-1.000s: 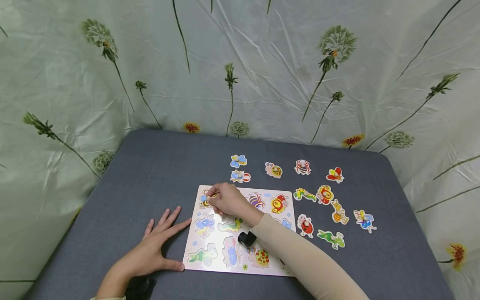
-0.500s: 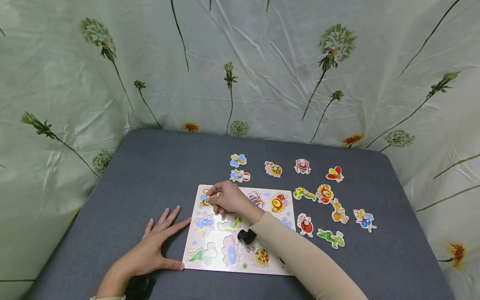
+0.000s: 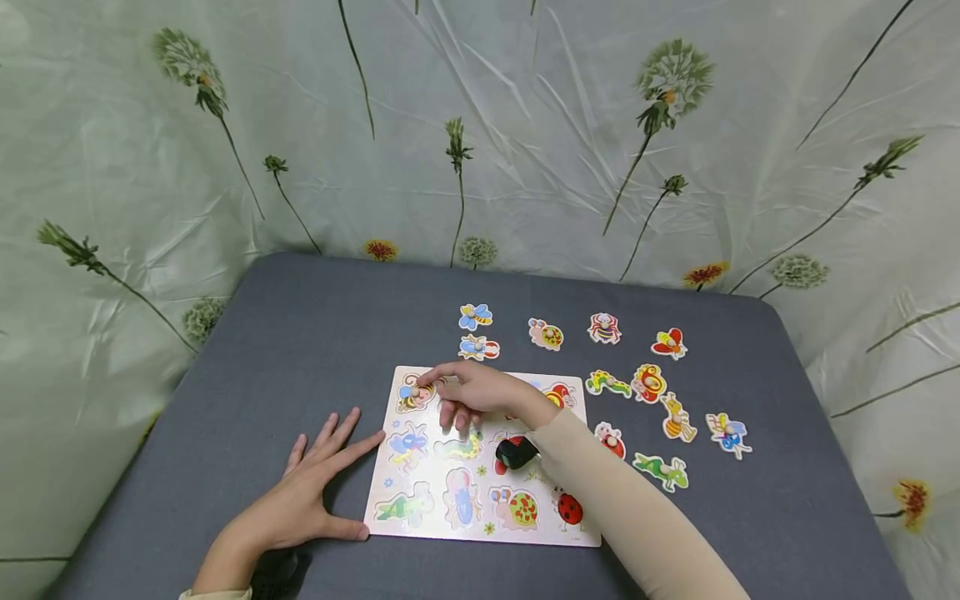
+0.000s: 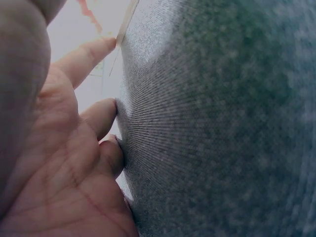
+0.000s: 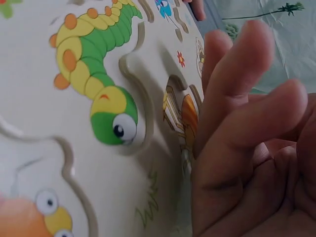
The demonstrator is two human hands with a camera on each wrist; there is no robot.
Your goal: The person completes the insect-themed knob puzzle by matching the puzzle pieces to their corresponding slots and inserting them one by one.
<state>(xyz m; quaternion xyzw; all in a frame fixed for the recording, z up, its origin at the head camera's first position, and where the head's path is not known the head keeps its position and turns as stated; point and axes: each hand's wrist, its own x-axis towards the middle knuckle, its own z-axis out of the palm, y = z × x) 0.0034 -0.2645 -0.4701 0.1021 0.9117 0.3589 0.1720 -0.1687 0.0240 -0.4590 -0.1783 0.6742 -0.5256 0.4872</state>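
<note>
The board (image 3: 438, 472) lies mid-tabletop (image 3: 322, 317), well in from its left and right edges. The left hand (image 3: 303, 496) has its fingers spread, grasping nothing, and touches the board's left side. The right hand (image 3: 480, 396) also grasps nothing, its index fingertip at the bee (image 3: 411, 395) in the board's far left corner. Its sleeve (image 3: 615, 496) and black device (image 3: 516, 452) hide parts of the board; the sleeve also covers some of the loose ladybird (image 3: 608, 436). Spider (image 3: 604, 328) and loose snail (image 3: 546, 334) lie towards the tabletop's far edge, a blue bug (image 3: 728, 436) towards its right edge.
</note>
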